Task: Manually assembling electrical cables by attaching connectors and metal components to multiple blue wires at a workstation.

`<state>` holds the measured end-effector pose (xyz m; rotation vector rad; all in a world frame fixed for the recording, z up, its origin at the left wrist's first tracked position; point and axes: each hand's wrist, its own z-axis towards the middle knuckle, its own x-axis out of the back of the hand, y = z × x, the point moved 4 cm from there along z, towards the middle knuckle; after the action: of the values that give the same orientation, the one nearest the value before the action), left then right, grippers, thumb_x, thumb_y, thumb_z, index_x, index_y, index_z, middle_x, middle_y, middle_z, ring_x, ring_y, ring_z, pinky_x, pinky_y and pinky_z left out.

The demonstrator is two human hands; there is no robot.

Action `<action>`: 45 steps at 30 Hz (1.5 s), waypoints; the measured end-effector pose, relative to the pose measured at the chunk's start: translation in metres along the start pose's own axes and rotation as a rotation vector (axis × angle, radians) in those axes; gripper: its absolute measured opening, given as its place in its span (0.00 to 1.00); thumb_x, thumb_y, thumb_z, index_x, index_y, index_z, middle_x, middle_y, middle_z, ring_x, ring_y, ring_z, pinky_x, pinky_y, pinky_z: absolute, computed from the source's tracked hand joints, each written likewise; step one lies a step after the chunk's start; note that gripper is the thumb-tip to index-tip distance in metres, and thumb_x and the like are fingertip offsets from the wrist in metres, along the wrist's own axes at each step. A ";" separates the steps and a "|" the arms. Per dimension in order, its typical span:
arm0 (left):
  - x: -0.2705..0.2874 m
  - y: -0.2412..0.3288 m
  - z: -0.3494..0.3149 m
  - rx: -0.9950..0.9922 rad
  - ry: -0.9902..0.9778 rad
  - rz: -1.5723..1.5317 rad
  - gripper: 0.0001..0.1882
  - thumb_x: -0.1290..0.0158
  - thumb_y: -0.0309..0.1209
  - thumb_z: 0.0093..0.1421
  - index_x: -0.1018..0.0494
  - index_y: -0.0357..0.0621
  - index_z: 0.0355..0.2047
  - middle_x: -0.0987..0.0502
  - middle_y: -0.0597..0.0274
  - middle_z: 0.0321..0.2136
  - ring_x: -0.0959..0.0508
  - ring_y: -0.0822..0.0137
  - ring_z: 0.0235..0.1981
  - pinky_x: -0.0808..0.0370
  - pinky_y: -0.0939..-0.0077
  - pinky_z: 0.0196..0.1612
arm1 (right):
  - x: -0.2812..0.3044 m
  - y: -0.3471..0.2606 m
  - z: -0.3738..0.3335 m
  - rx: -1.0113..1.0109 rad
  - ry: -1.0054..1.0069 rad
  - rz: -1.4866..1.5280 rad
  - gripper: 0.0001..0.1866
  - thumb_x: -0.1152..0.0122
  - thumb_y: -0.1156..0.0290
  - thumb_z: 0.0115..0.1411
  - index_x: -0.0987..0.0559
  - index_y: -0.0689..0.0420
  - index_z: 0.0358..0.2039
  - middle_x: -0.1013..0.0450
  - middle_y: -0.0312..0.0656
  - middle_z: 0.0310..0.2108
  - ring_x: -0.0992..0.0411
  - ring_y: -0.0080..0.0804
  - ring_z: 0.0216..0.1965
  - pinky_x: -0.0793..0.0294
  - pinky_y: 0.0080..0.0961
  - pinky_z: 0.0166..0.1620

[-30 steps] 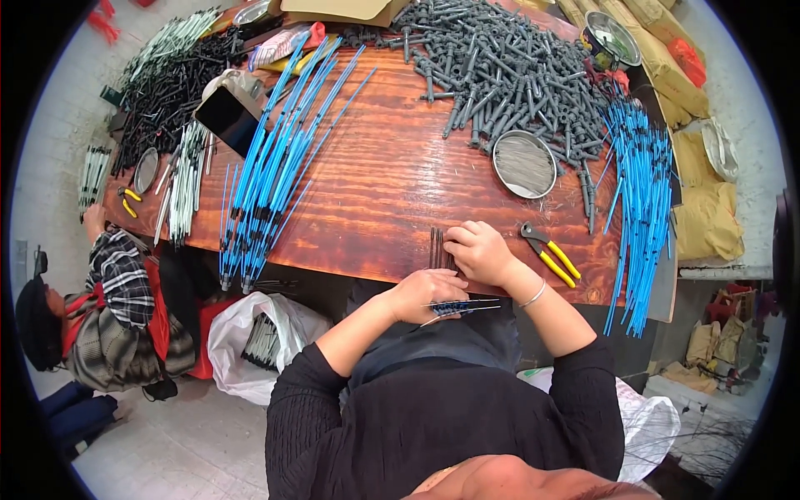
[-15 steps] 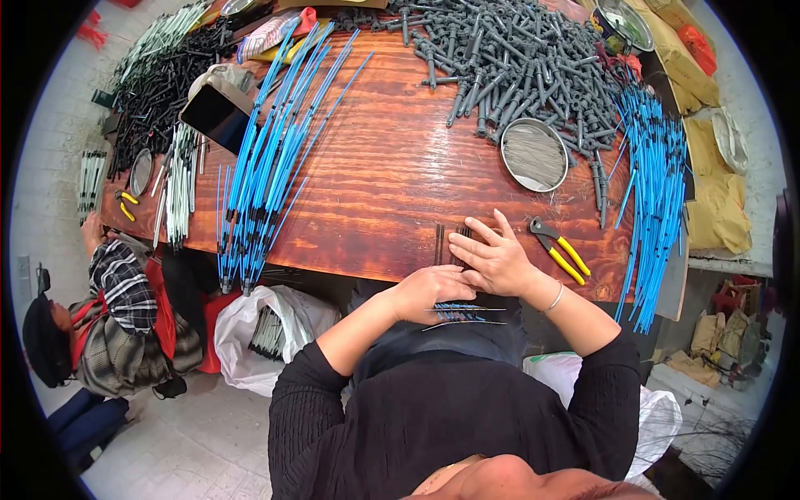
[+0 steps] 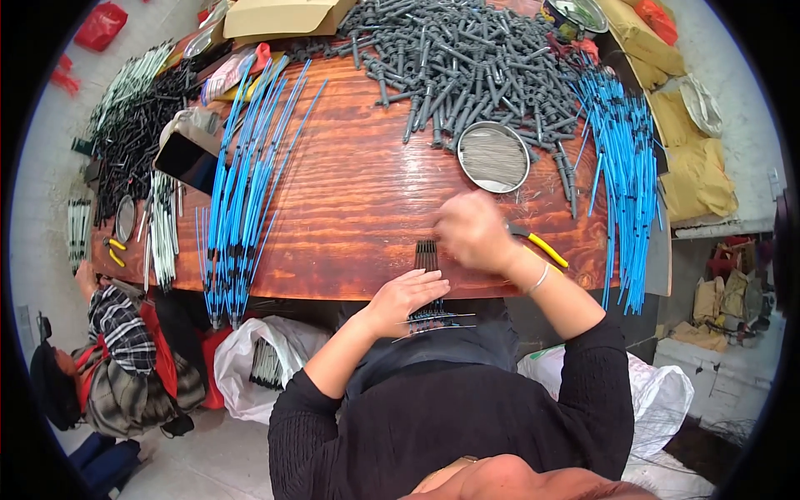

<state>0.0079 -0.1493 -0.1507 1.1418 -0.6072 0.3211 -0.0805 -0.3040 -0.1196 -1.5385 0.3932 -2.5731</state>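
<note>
Lying flat across a row of thin black rods [image 3: 426,254] at the table's near edge is my left hand [image 3: 408,302], its fingers stretched out side by side. Beyond its fingertips the rods' dark ends show on the wood. Thin blue lengths and fine wires [image 3: 454,316] stick out on the near side, over my lap. My right hand [image 3: 473,229] hovers just right of the row, smeared by motion. Whether it holds anything cannot be seen. Close to its wrist lie yellow-handled pliers [image 3: 547,249], partly covered by it. Past it stands a round metal dish [image 3: 496,191] of thin metal pins [image 3: 493,157].
Grey plastic fittings [image 3: 467,75] heap up at the back. Blue rods lie in bundles at left [image 3: 242,200] and right [image 3: 625,192]. A phone [image 3: 187,160] leans beside the left bundle. Another person [image 3: 125,358] sits at far left, near white rods [image 3: 162,233] and smaller pliers [image 3: 114,252].
My right hand has lifted off the rods and moved away from my left, which now lies flatter over them. More of the row shows. The whole view has shifted slightly.
</note>
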 end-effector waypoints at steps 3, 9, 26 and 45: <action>-0.002 -0.001 -0.004 -0.002 -0.003 0.008 0.30 0.40 0.31 0.40 0.30 0.42 0.48 0.28 0.56 0.49 0.32 0.56 0.54 0.36 0.59 0.57 | 0.031 0.077 0.006 -0.339 0.001 -0.393 0.03 0.43 0.70 0.44 0.23 0.54 0.19 0.30 0.39 0.27 0.31 0.37 0.35 0.35 0.37 0.35; -0.005 -0.009 -0.007 -0.049 0.035 -0.020 0.29 0.40 0.35 0.42 0.29 0.41 0.47 0.27 0.55 0.48 0.30 0.54 0.53 0.36 0.57 0.56 | 0.032 0.114 0.003 -0.437 -0.240 -0.585 0.04 0.44 0.72 0.45 0.24 0.55 0.17 0.30 0.40 0.25 0.30 0.38 0.35 0.34 0.35 0.36; -0.002 -0.008 -0.003 -0.025 0.039 -0.045 0.26 0.42 0.36 0.45 0.28 0.40 0.46 0.27 0.55 0.47 0.30 0.54 0.53 0.37 0.57 0.57 | 0.031 0.100 -0.003 -0.463 -0.122 -0.445 0.02 0.46 0.74 0.49 0.26 0.56 0.24 0.31 0.42 0.24 0.28 0.43 0.29 0.29 0.38 0.32; -0.002 -0.007 -0.004 -0.001 0.035 -0.048 0.27 0.42 0.35 0.44 0.28 0.39 0.46 0.26 0.55 0.47 0.30 0.54 0.53 0.37 0.57 0.57 | 0.062 0.097 -0.001 -0.467 -0.190 -0.447 0.01 0.43 0.74 0.48 0.25 0.57 0.23 0.29 0.44 0.24 0.28 0.43 0.28 0.28 0.37 0.31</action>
<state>0.0114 -0.1480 -0.1583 1.1465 -0.5484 0.2985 -0.1144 -0.4115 -0.0948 -2.2338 0.7446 -2.7435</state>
